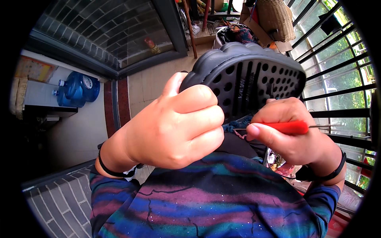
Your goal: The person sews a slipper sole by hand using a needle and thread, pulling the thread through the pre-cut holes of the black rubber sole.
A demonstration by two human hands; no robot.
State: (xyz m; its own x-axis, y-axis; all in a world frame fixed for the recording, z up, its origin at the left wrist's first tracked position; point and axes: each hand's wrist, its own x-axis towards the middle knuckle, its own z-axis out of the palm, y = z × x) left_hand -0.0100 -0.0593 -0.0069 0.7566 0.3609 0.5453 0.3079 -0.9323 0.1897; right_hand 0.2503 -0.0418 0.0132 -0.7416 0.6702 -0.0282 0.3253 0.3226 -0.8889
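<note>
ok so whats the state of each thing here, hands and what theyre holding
left hand: closed in a grip on the sole's edge
black shoe sole: held up, perforated underside facing the camera
right hand: pinched shut on the hook
red-handled crochet hook: held level, tip at the yarn
yarn: bunched at the sole's lower edge
water bottles: lying on the floor

Black rubber sole (246,75), underside up, dotted with round holes and slots, scalloped edge, held up in centre, tilted, gripped at its left end by left hand (174,127). Red-handled hook (287,127) with thin metal shaft lies horizontal, pinched in right hand (295,133) just below sole. Blue-pink yarn (237,130) at sole's near edge by hook tip.
</note>
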